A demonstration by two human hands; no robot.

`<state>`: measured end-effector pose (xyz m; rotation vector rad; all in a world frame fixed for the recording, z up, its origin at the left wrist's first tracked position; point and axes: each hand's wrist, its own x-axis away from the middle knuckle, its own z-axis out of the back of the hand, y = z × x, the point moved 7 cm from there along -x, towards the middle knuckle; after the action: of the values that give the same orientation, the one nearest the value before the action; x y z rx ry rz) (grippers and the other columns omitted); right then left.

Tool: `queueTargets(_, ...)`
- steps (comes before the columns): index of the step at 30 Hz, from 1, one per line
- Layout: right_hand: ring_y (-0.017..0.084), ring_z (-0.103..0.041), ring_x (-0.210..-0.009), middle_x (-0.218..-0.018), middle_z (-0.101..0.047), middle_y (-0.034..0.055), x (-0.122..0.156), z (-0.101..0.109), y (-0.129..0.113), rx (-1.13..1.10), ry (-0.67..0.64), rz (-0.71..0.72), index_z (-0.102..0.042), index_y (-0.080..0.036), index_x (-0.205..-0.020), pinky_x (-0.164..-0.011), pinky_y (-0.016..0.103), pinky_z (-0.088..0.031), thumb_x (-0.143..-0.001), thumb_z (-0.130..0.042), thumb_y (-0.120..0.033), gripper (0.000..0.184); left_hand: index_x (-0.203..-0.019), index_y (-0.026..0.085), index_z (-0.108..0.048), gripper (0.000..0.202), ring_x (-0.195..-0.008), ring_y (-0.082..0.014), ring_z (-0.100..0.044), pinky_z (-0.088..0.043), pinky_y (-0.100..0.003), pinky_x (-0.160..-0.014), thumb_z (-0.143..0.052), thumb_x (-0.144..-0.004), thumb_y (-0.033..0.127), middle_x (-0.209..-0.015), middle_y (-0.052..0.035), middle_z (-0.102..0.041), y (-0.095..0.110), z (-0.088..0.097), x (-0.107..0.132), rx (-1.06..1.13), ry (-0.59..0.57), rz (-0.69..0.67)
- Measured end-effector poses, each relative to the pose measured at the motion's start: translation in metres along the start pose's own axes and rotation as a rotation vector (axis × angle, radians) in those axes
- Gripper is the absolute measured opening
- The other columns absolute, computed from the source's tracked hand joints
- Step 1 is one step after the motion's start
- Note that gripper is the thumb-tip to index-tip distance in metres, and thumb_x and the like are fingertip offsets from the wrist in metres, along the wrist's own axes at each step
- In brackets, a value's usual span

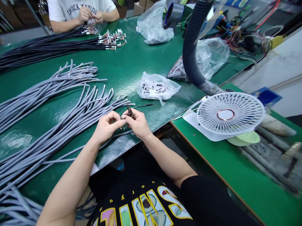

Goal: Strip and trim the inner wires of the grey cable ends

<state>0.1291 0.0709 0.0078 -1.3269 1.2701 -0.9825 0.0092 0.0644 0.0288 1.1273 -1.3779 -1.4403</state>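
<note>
My left hand [107,126] is closed, thumb and forefinger pinched together near my right hand's fingertips. A bit of red wire [121,128] shows just under that pinch; the fingers hide most of it. My right hand [139,123] is wrapped round a small dark hand tool [129,110] with two narrow prongs pointing up and away from me; its exact kind is unclear. A grey cable [113,136] runs beneath both hands along the table's near edge. Close beyond my hands lie the tips of a large bundle of grey cables [79,116].
Ahead, a clear bag [158,87] holds small black and white parts. A second grey bundle [48,86] and black cables with white connectors [71,44] lie farther left. A black hose [191,51] and a white fan [230,113] stand right. A co-worker [82,12] sits opposite.
</note>
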Motion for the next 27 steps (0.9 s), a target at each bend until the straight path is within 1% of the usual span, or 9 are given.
queueTargets(2, 0.007, -0.038, -0.053, -0.061, -0.047, -0.0042, 0.0, 0.001, -0.004, 0.052, 0.006, 0.033, -0.056, -0.018, -0.069, -0.047, 0.02, -0.029, -0.074, -0.066, -0.034, 0.02, -0.067, 0.017, -0.056, 0.026, -0.06, -0.0102, -0.052, -0.043, -0.022, -0.058, -0.076, -0.068, 0.033, -0.065, 0.0014, -0.056, 0.001, 0.004, 0.001, -0.074, 0.044, 0.006)
queueTargets(4, 0.007, -0.038, -0.054, -0.063, -0.047, -0.004, 0.001, 0.003, -0.01, 0.094, 0.021, 0.069, -0.056, -0.018, -0.069, -0.049, 0.02, -0.03, -0.076, -0.064, -0.033, 0.019, -0.074, 0.017, -0.057, 0.027, -0.059, -0.0108, -0.055, -0.042, -0.021, -0.055, -0.075, -0.068, 0.035, -0.066, 0.0012, -0.059, -0.003, 0.005, 0.002, -0.13, 0.054, 0.067)
queueTargets(7, 0.006, -0.038, -0.054, -0.063, -0.048, -0.0043, 0.001, 0.006, -0.019, 0.149, 0.05, 0.117, -0.055, -0.017, -0.069, -0.05, 0.021, -0.031, -0.078, -0.061, -0.032, 0.018, -0.075, 0.017, -0.058, 0.031, -0.052, -0.0122, -0.055, -0.04, -0.023, -0.051, -0.063, -0.078, 0.047, -0.061, -0.0006, -0.061, -0.012, -0.004, 0.004, -0.205, -0.086, 0.212)
queueTargets(9, 0.006, -0.038, -0.053, -0.062, -0.047, -0.0047, 0.0, 0.009, -0.023, 0.161, 0.072, 0.128, -0.055, -0.017, -0.068, -0.05, 0.021, -0.031, -0.078, -0.063, -0.032, 0.019, -0.068, 0.017, -0.057, 0.039, -0.044, -0.0107, -0.047, -0.035, -0.023, -0.047, -0.051, -0.085, 0.051, -0.051, 0.0008, -0.055, -0.013, -0.01, 0.006, -0.257, -0.148, 0.246)
queueTargets(13, 0.005, -0.034, -0.048, -0.058, -0.044, -0.0058, -0.002, 0.007, -0.024, 0.011, 0.05, 0.079, -0.055, -0.017, -0.067, -0.045, 0.02, -0.027, -0.075, -0.065, -0.033, 0.021, -0.053, 0.017, -0.051, 0.046, -0.045, -0.009, -0.036, -0.029, -0.024, -0.048, -0.046, -0.086, 0.048, -0.047, 0.0019, -0.043, 0.0, -0.014, 0.006, -0.299, -0.125, 0.074)
queueTargets(16, 0.003, -0.028, -0.04, -0.053, -0.042, -0.0075, -0.003, -0.008, -0.015, -0.187, -0.029, -0.057, -0.055, -0.017, -0.066, -0.039, 0.02, -0.022, -0.07, -0.07, -0.038, 0.026, -0.049, 0.017, -0.044, 0.047, -0.047, -0.0089, -0.034, -0.029, -0.025, -0.049, -0.046, -0.085, 0.047, -0.048, 0.0015, -0.041, 0.007, -0.018, 0.008, -0.286, -0.152, -0.013)
queueTargets(20, 0.002, -0.03, -0.036, -0.052, -0.048, -0.0073, -0.003, -0.023, -0.003, -0.322, -0.072, -0.203, -0.053, -0.017, -0.064, -0.034, 0.019, -0.021, -0.061, -0.076, -0.041, 0.033, -0.049, 0.018, -0.04, 0.047, -0.046, -0.0077, -0.031, -0.027, -0.024, -0.047, -0.046, -0.085, 0.047, -0.048, 0.0029, -0.038, 0.013, -0.016, 0.009, -0.297, -0.143, -0.077)
queueTargets(24, 0.001, -0.025, -0.031, -0.044, -0.04, -0.0108, -0.005, -0.017, -0.003, -0.354, -0.035, -0.19, -0.052, -0.017, -0.064, -0.033, 0.018, -0.018, -0.061, -0.075, -0.035, 0.029, -0.058, 0.016, -0.046, 0.038, -0.048, -0.0067, -0.034, -0.029, -0.021, -0.049, -0.05, -0.085, 0.043, -0.053, 0.0037, -0.042, 0.018, -0.01, 0.007, -0.324, -0.084, -0.14)
queueTargets(27, 0.0, -0.023, -0.028, -0.041, -0.037, -0.0122, -0.004, -0.018, -0.002, -0.409, -0.065, -0.209, -0.051, -0.017, -0.065, -0.034, 0.017, -0.016, -0.062, -0.073, -0.031, 0.026, -0.081, 0.017, -0.053, 0.024, -0.043, -0.0054, -0.033, -0.027, -0.019, -0.045, -0.059, -0.082, 0.04, -0.051, 0.0078, -0.043, 0.015, -0.002, 0.007, -0.263, -0.018, -0.121)
